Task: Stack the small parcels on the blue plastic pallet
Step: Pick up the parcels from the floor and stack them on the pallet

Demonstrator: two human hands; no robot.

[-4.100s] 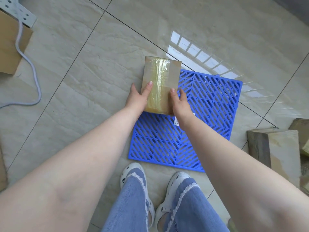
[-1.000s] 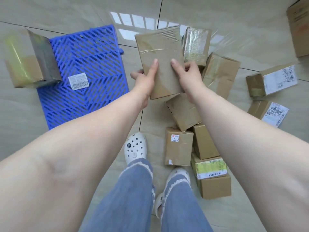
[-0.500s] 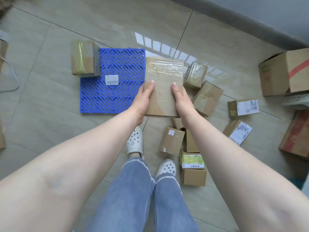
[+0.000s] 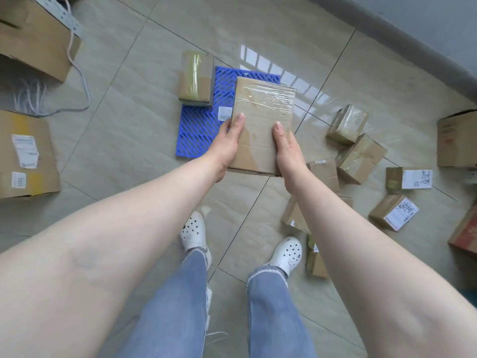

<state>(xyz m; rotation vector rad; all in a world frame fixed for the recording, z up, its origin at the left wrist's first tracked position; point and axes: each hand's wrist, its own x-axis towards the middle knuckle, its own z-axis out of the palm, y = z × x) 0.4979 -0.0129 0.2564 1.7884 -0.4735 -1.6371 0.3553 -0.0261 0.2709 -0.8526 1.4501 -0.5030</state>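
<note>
I hold a flat brown taped parcel in the air between both hands. My left hand grips its left edge with the thumb on top. My right hand grips its right edge the same way. The parcel hangs above the right part of the blue plastic pallet, which lies on the tiled floor and is partly hidden by it. One taped parcel stands on the pallet's far left corner.
Several small parcels lie scattered on the floor to my right, some behind my right arm. Larger cartons sit at the left, with a white cable looping past them. Another carton stands by the right wall. My feet are below the pallet.
I lifted the flat parcel from the pile on the right and carried it left. It now hangs over the pallet instead of beside it; the view has swung left.
</note>
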